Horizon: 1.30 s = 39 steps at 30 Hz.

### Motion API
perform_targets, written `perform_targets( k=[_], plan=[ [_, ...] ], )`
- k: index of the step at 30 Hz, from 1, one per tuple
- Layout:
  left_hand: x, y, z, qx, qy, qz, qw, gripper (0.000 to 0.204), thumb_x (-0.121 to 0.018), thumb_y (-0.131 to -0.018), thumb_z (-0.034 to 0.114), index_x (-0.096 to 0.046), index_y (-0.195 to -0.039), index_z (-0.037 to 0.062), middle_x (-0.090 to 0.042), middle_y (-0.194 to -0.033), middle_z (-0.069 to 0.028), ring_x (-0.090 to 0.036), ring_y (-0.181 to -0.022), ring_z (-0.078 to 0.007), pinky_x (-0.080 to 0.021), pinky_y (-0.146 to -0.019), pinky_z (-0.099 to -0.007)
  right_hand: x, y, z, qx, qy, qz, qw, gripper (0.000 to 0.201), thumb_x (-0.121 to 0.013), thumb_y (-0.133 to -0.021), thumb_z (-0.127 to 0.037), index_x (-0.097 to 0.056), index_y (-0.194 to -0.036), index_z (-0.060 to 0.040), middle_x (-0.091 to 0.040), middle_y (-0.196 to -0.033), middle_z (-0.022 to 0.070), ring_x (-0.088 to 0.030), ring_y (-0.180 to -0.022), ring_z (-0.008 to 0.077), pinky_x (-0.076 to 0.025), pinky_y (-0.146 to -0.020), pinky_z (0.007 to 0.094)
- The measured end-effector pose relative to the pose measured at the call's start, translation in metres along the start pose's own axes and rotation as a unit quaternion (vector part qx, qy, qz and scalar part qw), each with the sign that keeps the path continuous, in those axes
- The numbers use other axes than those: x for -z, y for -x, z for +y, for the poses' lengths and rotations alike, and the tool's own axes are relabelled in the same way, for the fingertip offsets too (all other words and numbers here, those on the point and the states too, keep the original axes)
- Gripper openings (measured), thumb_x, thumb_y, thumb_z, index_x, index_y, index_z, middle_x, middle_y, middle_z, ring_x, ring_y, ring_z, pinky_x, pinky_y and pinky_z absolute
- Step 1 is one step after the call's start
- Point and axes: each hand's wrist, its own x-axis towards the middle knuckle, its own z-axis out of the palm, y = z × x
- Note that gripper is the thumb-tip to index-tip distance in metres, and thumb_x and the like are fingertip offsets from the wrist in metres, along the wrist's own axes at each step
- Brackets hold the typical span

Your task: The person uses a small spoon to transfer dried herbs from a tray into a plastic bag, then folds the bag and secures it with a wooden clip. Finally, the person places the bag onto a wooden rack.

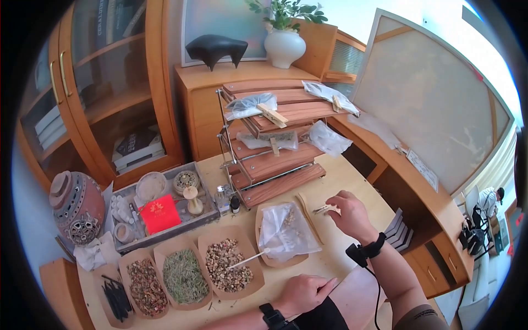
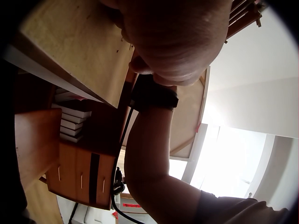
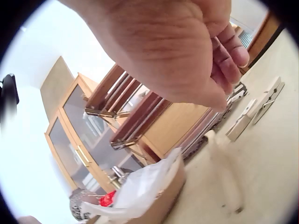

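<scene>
Over the right part of the table, my right hand (image 1: pixel 352 216) reaches down with bent fingers beside wooden clothespins (image 1: pixel 320 209). In the right wrist view one clothespin (image 3: pixel 254 109) lies on the table just past the fingertips (image 3: pixel 240 57), and a dark wire-like piece shows right at the thumb; I cannot tell whether the fingers pinch it. My left hand (image 1: pixel 305 294) rests loosely curled at the near table edge, thumb pointing right, no object seen in it. Between the hands, a clear plastic bag (image 1: pixel 283 234) with some dried bits lies in a paper tray (image 1: pixel 267 263), a wooden stick-like tool (image 1: pixel 308 217) next to it.
To the left stand paper trays of dried flowers (image 1: pixel 147 286), green herb (image 1: pixel 186 278) and chopped pieces (image 1: pixel 226 264) with a white spoon (image 1: pixel 250 258). Behind, a tiered wooden rack (image 1: pixel 280 184) bears clipped bags. A grey tray (image 1: pixel 206 214) holds a red packet (image 1: pixel 160 214).
</scene>
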Motion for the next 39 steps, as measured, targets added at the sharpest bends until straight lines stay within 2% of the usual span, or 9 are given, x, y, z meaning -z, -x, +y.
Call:
perform_targets(
  k=[2,9,13,15,18,24,27,33,39],
  plan=[
    [-0.001,0.0,-0.001,-0.002,0.005,0.008,1.0,0.04,-0.07,-0.099,0.024,-0.062,-0.066,0.003,-0.058,-0.062,-0.018,-0.056,-0.056,-0.0384,-0.042,-0.052,-0.0457,-0.006,-0.007,0.008,0.08,0.023,0.032,0.996,0.022,-0.081,-0.079,-0.008,-0.078,-0.101,-0.0069,-0.07,-0.093,0.0116,-0.067,-0.096,0.0317,-0.055,-0.086,0.0424],
    [-0.006,0.001,-0.002,-0.001,0.009,0.012,1.0,0.04,-0.065,-0.101,0.026,-0.065,-0.069,0.003,-0.062,-0.065,-0.0182,-0.062,-0.061,-0.0404,-0.046,-0.057,-0.0491,-0.038,-0.022,0.041,0.051,-0.068,-0.037,0.996,0.014,-0.085,-0.074,-0.009,-0.078,-0.086,-0.0055,-0.069,-0.094,0.0136,-0.065,-0.098,0.0325,-0.054,-0.087,0.0431],
    [-0.005,0.003,-0.005,0.024,0.002,0.023,0.999,0.042,-0.063,-0.101,0.026,-0.063,-0.067,0.0027,-0.062,-0.066,-0.019,-0.062,-0.062,-0.0409,-0.046,-0.059,-0.0503,-0.014,-0.015,0.012,0.035,-0.162,0.038,0.985,0.015,-0.07,-0.087,0.006,-0.066,-0.101,0.001,-0.067,-0.1,0.0121,-0.067,-0.098,0.0266,-0.052,-0.091,0.0369],
    [-0.005,0.003,-0.005,0.017,0.015,0.01,1.0,0.042,-0.063,-0.101,0.026,-0.062,-0.066,0.0026,-0.062,-0.066,-0.0194,-0.061,-0.062,-0.0409,-0.046,-0.059,-0.0506,-0.01,0.006,0.023,0.027,-0.157,0.035,0.987,0.014,-0.066,-0.096,0.002,-0.064,-0.109,0.0,-0.064,-0.097,0.009,-0.063,-0.089,0.0179,-0.052,-0.082,0.0316],
    [-0.007,0.001,-0.003,-0.006,0.016,0.022,1.0,0.043,-0.063,-0.101,0.027,-0.062,-0.065,0.0031,-0.06,-0.064,-0.0195,-0.061,-0.061,-0.0407,-0.045,-0.059,-0.0511,-0.003,0.047,0.014,-0.098,-0.373,-0.001,0.923,0.021,-0.053,-0.107,-0.004,-0.055,-0.129,-0.0046,-0.056,-0.091,-0.0001,-0.05,-0.073,0.0058,-0.044,-0.064,0.0201],
    [-0.003,-0.001,0.001,-0.013,-0.007,0.035,0.999,0.045,-0.068,-0.099,0.026,-0.061,-0.061,0.0034,-0.059,-0.062,-0.0184,-0.06,-0.057,-0.0391,-0.044,-0.055,-0.0501,0.008,0.088,-0.04,-0.082,-0.319,-0.068,0.942,0.042,-0.061,-0.092,0.006,-0.06,-0.131,-0.0057,-0.041,-0.074,-0.0074,-0.032,-0.061,0.0039,-0.028,-0.055,0.0227],
    [0.0,0.0,0.003,0.007,-0.001,0.017,1.0,0.04,-0.069,-0.098,0.025,-0.067,-0.064,0.005,-0.063,-0.065,-0.0179,-0.062,-0.059,-0.0379,-0.046,-0.055,-0.0489,0.019,0.078,-0.076,-0.005,-0.219,-0.078,0.973,0.029,-0.077,-0.084,-0.001,-0.073,-0.111,-0.0071,-0.05,-0.067,0.0009,-0.046,-0.056,0.0132,-0.04,-0.052,0.0293],
    [-0.011,-0.001,-0.005,-0.036,0.024,0.078,0.996,0.037,-0.069,-0.099,0.026,-0.073,-0.068,0.0054,-0.063,-0.058,-0.0155,-0.064,-0.055,-0.036,-0.049,-0.056,-0.0458,-0.002,0.052,-0.088,0.183,-0.114,-0.091,0.972,0.026,-0.081,-0.076,-0.006,-0.077,-0.102,-0.0087,-0.069,-0.082,0.0103,-0.07,-0.072,0.0327,-0.056,-0.064,0.0397],
    [-0.004,-0.001,-0.004,-0.013,0.02,0.025,0.999,0.043,-0.068,-0.1,0.028,-0.07,-0.063,0.0048,-0.062,-0.059,-0.0169,-0.061,-0.054,-0.0371,-0.047,-0.054,-0.046,0.013,0.047,-0.085,0.109,-0.154,-0.121,0.975,0.028,-0.082,-0.081,-0.009,-0.076,-0.108,-0.0056,-0.065,-0.078,0.0091,-0.064,-0.063,0.0229,-0.051,-0.058,0.035]
  ],
)
